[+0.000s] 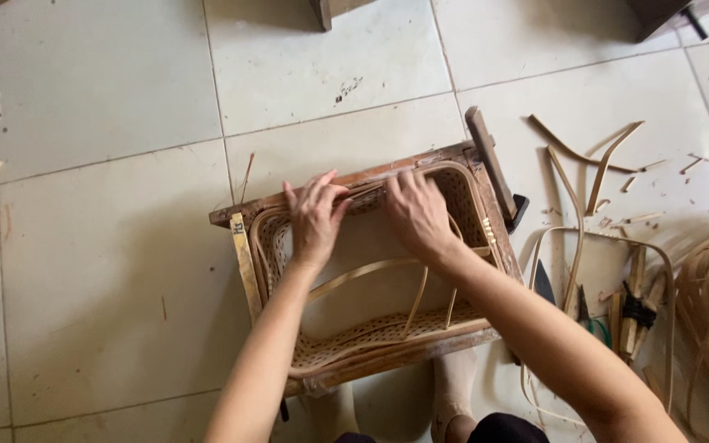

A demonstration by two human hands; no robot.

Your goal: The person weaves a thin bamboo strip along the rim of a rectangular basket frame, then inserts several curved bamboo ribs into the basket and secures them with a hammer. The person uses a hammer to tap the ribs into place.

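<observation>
Woven cane basket (371, 328) sits inside wooden frame (469, 160) on tiled floor (108, 246), centre of scene. Both hands at far rim strip (371, 194), running left-right. Left hand (315, 217) fingers pressed down on strip; right hand (418, 212) fingers curled over it. Hands nearly touching, equally near.

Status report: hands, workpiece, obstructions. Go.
Both hands, left hand and right hand, pressing on far rim of woven basket in wooden frame. Nothing blocking.

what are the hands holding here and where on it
Both hands press on the far rim of a woven cane basket set in a wooden frame. Left hand and right hand grip thin cane strips at that top edge.
</observation>
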